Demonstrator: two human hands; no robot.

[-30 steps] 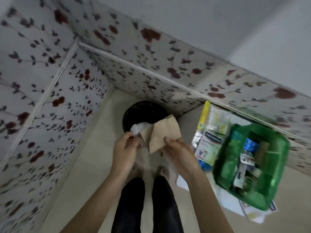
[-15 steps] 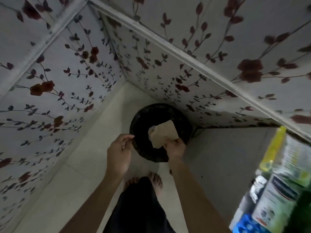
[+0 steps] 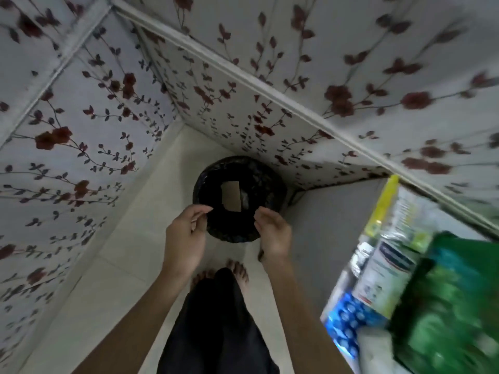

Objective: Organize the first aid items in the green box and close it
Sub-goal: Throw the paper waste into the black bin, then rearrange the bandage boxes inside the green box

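A black-lined round bin (image 3: 266, 182) stands on the floor in the corner, straight ahead of my feet. Inside it lies a brown piece of cardboard (image 3: 231, 195) with a bit of pale wrapper beside it. My left hand (image 3: 185, 238) hovers at the bin's near left rim, fingers loosely curled and holding nothing. My right hand (image 3: 274, 234) hovers at the near right rim, also with nothing in it. The green box (image 3: 448, 306) is blurred at the lower right, with a white first aid packet (image 3: 383, 276) and a blue pack (image 3: 348, 319) to its left.
Walls with red flower wallpaper (image 3: 89, 125) close in on the left and behind the bin. A grey surface (image 3: 324, 225) carries the box and items on the right. A yellow-edged packet (image 3: 384, 203) lies at its back. My bare feet (image 3: 232, 271) stand on pale floor tiles.
The brown cardboard left my right hand and dropped into the bin. Both hands have opened and drawn back slightly. My view swung right, bringing the green box back into sight.
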